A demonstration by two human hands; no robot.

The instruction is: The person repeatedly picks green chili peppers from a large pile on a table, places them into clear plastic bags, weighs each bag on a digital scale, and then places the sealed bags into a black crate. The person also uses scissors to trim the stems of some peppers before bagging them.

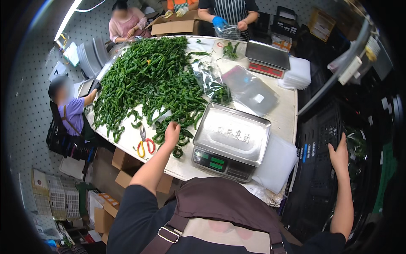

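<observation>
My left hand (172, 135) is curled over the near edge of a large heap of green peppers (142, 76) on the white table (127, 144). Its fingertips are hidden, so I cannot tell if anything is in it. Left of it lie scissors (146, 143) with red and yellow handles. To its right stands a digital scale (233, 135) with a bare metal pan. Off the table's right side, my right hand (341, 155) has thumb and fingers apart with nothing in it. It is above a black plastic crate (317, 181), beside bagged green produce (356, 143).
Clear plastic bags (253, 92), one bag of peppers (219, 92) and a second scale (268, 57) lie beyond my scale. Stacked white sheets (277, 162) are at its right. Several co-workers stand around the far and left sides. A slanting metal pole (330, 73) rises at right.
</observation>
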